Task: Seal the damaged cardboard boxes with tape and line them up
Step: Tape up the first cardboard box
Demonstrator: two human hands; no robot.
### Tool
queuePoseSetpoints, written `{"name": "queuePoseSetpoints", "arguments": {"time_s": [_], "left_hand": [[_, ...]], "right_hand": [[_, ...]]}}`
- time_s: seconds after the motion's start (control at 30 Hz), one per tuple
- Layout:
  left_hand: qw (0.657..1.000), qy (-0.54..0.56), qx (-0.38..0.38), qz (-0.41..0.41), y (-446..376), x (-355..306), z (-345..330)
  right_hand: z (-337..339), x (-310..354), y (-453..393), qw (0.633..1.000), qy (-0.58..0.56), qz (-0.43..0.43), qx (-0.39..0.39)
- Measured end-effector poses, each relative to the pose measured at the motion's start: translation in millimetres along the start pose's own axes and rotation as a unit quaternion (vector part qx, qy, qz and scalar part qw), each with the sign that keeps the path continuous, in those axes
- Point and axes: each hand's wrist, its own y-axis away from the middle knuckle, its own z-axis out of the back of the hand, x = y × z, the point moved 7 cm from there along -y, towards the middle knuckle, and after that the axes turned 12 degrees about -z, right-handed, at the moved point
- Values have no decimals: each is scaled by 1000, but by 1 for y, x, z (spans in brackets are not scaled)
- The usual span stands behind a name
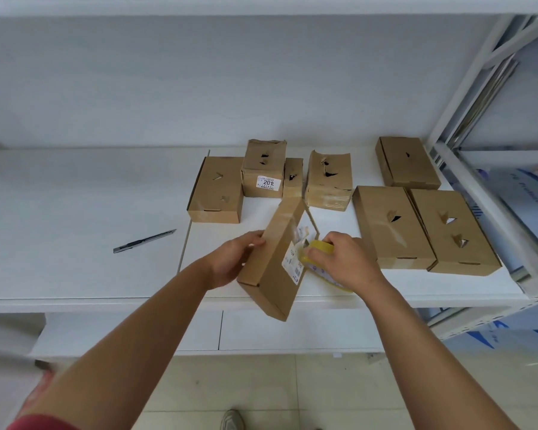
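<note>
A flat cardboard box (271, 268) stands tilted on its edge at the front of the white shelf (75, 212). My left hand (233, 259) grips its left side. My right hand (342, 259) holds a yellowish roll of tape (316, 246) against the box's labelled face. Several other cardboard boxes with torn holes lie behind: one at the left (215, 190), a labelled cube (263, 169), a narrow one (293, 176), a crushed one (328, 181), two flat ones at the right (392, 228) (454, 231), and one at the far right back (407, 162).
A utility knife (143, 241) lies on the shelf to the left. A white metal rack upright (466, 97) stands at the right with printed sheets (528, 197) behind it. A shoe (232, 419) shows on the tiled floor below.
</note>
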Motion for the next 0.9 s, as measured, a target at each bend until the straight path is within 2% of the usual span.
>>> {"name": "queuePoseSetpoints", "arguments": {"time_s": [0.07,0.13,0.33,0.5,0.6,0.7,0.8,0.9], "left_hand": [[993,-119,-20,4,-2,-14,2],[982,-189,-24,6,-5,-27,-1],[954,-298,13,-16,-12,-41,-24],[932,-351,9,-91,-15,-51,-29],[918,-370,-12,-140,-13,-59,-20],[902,-406,-47,-142,-8,-53,-7],[893,-430,-46,-126,-9,-49,4],[891,-434,-47,-127,-12,-54,9]], "right_hand": [[-6,1,-2,1000,20,-1,0],[-13,3,-4,999,40,3,6],[-15,12,-8,996,82,24,-1],[-13,16,-7,997,70,21,-5],[-13,11,-4,999,31,8,35],[-20,-2,4,994,-58,58,71],[-32,-15,8,987,-117,84,67],[-41,-21,6,985,-158,62,43]]}}
